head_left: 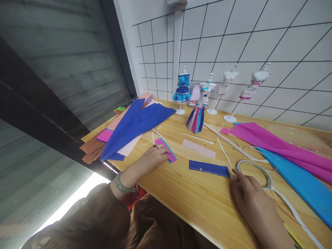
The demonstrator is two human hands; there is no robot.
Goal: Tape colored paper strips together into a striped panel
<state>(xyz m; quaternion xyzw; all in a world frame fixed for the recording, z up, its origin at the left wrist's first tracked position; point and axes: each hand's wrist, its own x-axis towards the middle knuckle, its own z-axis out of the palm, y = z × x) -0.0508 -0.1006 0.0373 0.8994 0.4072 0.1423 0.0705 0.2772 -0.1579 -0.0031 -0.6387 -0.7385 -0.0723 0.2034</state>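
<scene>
My left hand (153,159) rests on the table with its fingers closed over a short pink crepe paper strip (172,157), which shows a blue edge. Its fingertips hide part of that strip. To the right lie a dark blue strip (207,168) and a pale pink strip (199,148), both flat. My right hand (251,195) lies at the right end of the dark blue strip, fingers loosely bent and apart, holding nothing that I can see. Just beyond it is a roll of white double-sided tape (269,181), with a loose tail running toward the front right.
Large blue crepe paper (140,119) covers other sheets at the left. Pink (275,140) and light blue sheets (293,180) lie at the right. Small dress forms stand by the grid wall, one in a blue dress (183,90). A striped skirt (196,120) stands in front.
</scene>
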